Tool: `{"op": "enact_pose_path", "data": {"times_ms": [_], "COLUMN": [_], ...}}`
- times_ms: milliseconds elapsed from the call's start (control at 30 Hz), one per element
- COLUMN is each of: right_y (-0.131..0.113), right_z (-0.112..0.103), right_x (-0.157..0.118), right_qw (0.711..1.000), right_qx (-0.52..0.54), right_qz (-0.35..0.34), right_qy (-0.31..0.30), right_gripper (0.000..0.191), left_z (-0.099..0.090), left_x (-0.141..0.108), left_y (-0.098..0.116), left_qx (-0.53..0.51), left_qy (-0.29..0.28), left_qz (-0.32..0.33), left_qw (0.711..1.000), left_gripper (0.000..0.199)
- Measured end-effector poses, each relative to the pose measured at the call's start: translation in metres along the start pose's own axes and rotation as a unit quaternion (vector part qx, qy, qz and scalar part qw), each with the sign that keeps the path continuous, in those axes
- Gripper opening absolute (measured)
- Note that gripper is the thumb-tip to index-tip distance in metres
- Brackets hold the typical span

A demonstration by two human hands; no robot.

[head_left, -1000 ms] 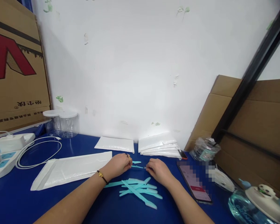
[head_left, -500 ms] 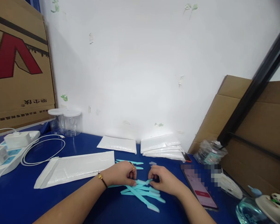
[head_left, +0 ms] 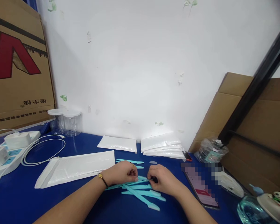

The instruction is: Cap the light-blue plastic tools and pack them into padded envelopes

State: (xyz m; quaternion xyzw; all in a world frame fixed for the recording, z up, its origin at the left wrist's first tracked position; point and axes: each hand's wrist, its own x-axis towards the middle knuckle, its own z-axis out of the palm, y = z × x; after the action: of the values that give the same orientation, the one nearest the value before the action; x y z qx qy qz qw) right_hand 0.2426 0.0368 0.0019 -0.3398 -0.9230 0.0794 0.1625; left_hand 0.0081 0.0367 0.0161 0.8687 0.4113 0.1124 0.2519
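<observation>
Several turquoise eyebrow razors (head_left: 142, 194) lie in a loose, crossing pile on the blue table, with my hands over its far side. My left hand (head_left: 123, 172), with a ring and a dark bracelet, is closed, thumb and fingertips pinching the handle of one razor. From the other side my right hand (head_left: 161, 177) pinches the end of a razor, its fingertips partly hidden. Beyond the left hand, two more razors (head_left: 133, 161) lie side by side. A small translucent piece, like a blade cover (head_left: 153, 162), rests beyond my right hand.
A long white padded mailer (head_left: 77, 168) lies left of my hands. Against the wall are another mailer (head_left: 118, 143) and a stack of them (head_left: 162, 146). A phone (head_left: 200, 186) and a blue-tinted jar (head_left: 252, 211) sit right; a power strip (head_left: 14, 152) and clear jars (head_left: 72, 124) left.
My fingers have shifted slightly at the pile, and the razors under them lie at a somewhat different angle. The right hand has edged a little left. The mailers have stayed put.
</observation>
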Motion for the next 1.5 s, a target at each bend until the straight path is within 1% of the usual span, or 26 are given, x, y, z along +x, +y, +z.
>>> {"op": "enact_pose_path", "data": {"times_ms": [100, 167, 267, 333, 400, 500, 567, 633, 667, 700, 733, 767, 800, 867, 933, 1000, 1067, 1167, 1267, 1333, 1433, 1500], "right_y": [0.000, -0.001, -0.002, -0.001, 0.003, 0.017, 0.027, 0.034, 0.035, 0.034, 0.031, 0.026, 0.020, 0.007, -0.005, -0.013, -0.016, -0.015, -0.014, -0.014, -0.012, -0.006], "right_z": [-0.004, -0.008, -0.011, -0.012, -0.012, -0.011, -0.011, -0.011, -0.011, -0.011, -0.010, -0.010, -0.010, -0.008, -0.006, -0.003, 0.000, 0.003, 0.006, 0.007, 0.006, 0.004], "right_x": [-0.002, -0.002, -0.002, -0.002, -0.003, -0.005, -0.006, -0.007, -0.007, -0.007, -0.006, -0.005, -0.004, -0.001, 0.002, 0.005, 0.007, 0.008, 0.007, 0.006, 0.006, 0.004], "right_qw": [0.999, 0.997, 0.994, 0.993, 0.994, 0.995, 0.993, 0.991, 0.990, 0.990, 0.991, 0.991, 0.992, 0.993, 0.994, 0.994, 0.996, 0.995, 0.991, 0.989, 0.984, 0.979], "right_qx": [0.039, 0.065, 0.081, 0.084, 0.082, 0.064, 0.050, 0.038, 0.032, 0.028, 0.027, 0.028, 0.035, 0.057, 0.077, 0.082, 0.075, 0.086, 0.117, 0.129, 0.160, 0.182], "right_qz": [0.003, 0.015, 0.045, 0.055, 0.054, 0.064, 0.091, 0.118, 0.125, 0.127, 0.125, 0.120, 0.112, 0.093, 0.079, 0.067, 0.056, 0.053, 0.067, 0.074, 0.082, 0.092], "right_qy": [0.008, 0.025, 0.052, 0.058, 0.054, 0.052, 0.055, 0.051, 0.050, 0.049, 0.049, 0.050, 0.049, 0.040, 0.026, 0.011, -0.002, -0.009, 0.001, 0.008, 0.019, 0.031], "right_gripper": [0.019, 0.019, 0.015, 0.014, 0.014, 0.015, 0.013, 0.011, 0.011, 0.011, 0.012, 0.013, 0.014, 0.016, 0.014, 0.014, 0.015, 0.008, 0.005, 0.005, 0.007, 0.008], "left_z": [-0.002, -0.003, -0.001, 0.002, 0.002, -0.003, -0.009, -0.016, -0.018, -0.019, -0.019, -0.018, -0.016, -0.009, -0.002, 0.004, 0.008, 0.010, 0.011, 0.012, 0.010, 0.007], "left_x": [-0.002, -0.003, -0.001, 0.002, 0.004, 0.005, 0.004, 0.002, 0.000, -0.001, -0.003, -0.004, -0.005, -0.005, -0.004, -0.002, -0.001, 0.000, 0.002, 0.003, 0.005, 0.006], "left_y": [0.006, 0.010, 0.011, 0.009, 0.003, -0.009, -0.017, -0.021, -0.020, -0.018, -0.015, -0.011, -0.007, 0.000, 0.004, 0.007, 0.007, 0.006, 0.005, 0.006, 0.008, 0.006], "left_qx": [-0.010, 0.009, 0.090, 0.146, 0.177, 0.192, 0.192, 0.181, 0.170, 0.156, 0.141, 0.127, 0.116, 0.096, 0.080, 0.074, 0.079, 0.076, 0.068, 0.060, 0.051, 0.067], "left_qy": [0.045, 0.065, 0.067, 0.077, 0.089, 0.101, 0.110, 0.132, 0.145, 0.150, 0.145, 0.127, 0.101, 0.046, 0.019, 0.023, 0.044, 0.068, 0.077, 0.083, 0.079, 0.087], "left_qz": [0.018, 0.034, 0.056, 0.063, 0.065, 0.048, 0.021, -0.001, -0.006, -0.008, -0.007, -0.004, 0.001, 0.006, 0.000, -0.006, -0.002, -0.007, -0.021, -0.015, 0.008, 0.010], "left_qw": [0.999, 0.997, 0.992, 0.984, 0.978, 0.975, 0.975, 0.975, 0.975, 0.976, 0.979, 0.984, 0.988, 0.994, 0.997, 0.997, 0.996, 0.995, 0.994, 0.995, 0.996, 0.994], "left_gripper": [0.036, 0.035, 0.026, 0.031, 0.037, 0.036, 0.028, 0.018, 0.023, 0.032, 0.039, 0.042, 0.040, 0.030, 0.019, 0.011, 0.007, 0.007, 0.015, 0.017, 0.014, 0.012]}}
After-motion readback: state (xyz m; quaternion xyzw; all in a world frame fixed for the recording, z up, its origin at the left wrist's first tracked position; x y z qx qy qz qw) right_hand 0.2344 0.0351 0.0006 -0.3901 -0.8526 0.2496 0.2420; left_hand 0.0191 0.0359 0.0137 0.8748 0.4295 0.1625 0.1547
